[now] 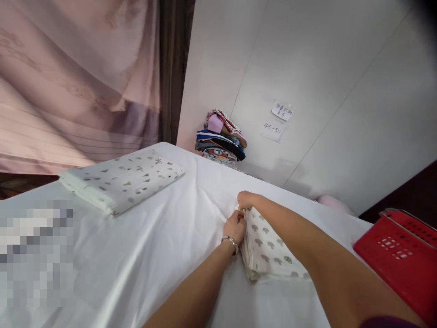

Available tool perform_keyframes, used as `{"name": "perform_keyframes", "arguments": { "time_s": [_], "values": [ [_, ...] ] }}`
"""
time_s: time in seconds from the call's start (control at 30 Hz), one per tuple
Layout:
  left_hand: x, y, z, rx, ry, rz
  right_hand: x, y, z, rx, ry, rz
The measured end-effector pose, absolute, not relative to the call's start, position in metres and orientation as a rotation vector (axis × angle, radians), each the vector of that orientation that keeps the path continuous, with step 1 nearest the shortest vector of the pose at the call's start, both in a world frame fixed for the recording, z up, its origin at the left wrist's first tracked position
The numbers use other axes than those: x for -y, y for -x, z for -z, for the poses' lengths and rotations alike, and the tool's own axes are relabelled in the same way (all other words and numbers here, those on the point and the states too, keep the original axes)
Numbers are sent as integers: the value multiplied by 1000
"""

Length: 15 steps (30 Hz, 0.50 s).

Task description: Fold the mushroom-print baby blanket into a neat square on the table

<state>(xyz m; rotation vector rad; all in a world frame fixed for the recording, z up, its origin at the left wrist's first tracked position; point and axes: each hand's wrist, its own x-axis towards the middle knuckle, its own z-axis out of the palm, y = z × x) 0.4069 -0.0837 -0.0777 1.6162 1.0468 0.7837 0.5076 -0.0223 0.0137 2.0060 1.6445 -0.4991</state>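
A folded white cloth (269, 243) with grey mushroom prints and one green mushroom lies on the white-covered table (164, 255). At its far left corner my left hand (235, 225), with a silver bracelet at the wrist, closes its fingers on the layered edge. Just beyond it my right hand (248, 199) is bent over the same corner, its fingers curled down and mostly hidden. My right forearm crosses above the cloth and covers part of it. Farther left rests another folded white cloth (133, 177), printed with small grey and green shapes, untouched.
A red plastic basket (403, 259) stands at the right. Against the white wall (307, 59) is a stack of folded clothes (221, 136), beside two paper notes (276, 120). A pink curtain (78, 82) hangs at the left. The lower left is pixelated.
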Motion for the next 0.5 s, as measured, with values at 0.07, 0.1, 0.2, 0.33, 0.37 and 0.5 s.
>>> {"name": "perform_keyframes", "arguments": {
  "time_s": [0.07,0.1,0.2,0.33,0.37,0.5],
  "values": [
    [82,-406,78,-1071,-1634,-795,25,-508,-16,-1667,-2013,490],
    [81,-406,78,-1084,-1639,-803,26,-508,-17,-1676,-2019,487],
    [75,-404,80,-1127,-1642,-825,28,-510,-18,-1698,-2040,481],
    [69,-404,81,-1160,-1678,-820,29,-513,-14,-1720,-2067,472],
    [68,-404,81,-1158,-1700,-800,29,-513,-12,-1729,-2076,467],
    [65,-404,79,-1165,-1769,-736,31,-517,-7,-1778,-2130,471]
  ]
}}
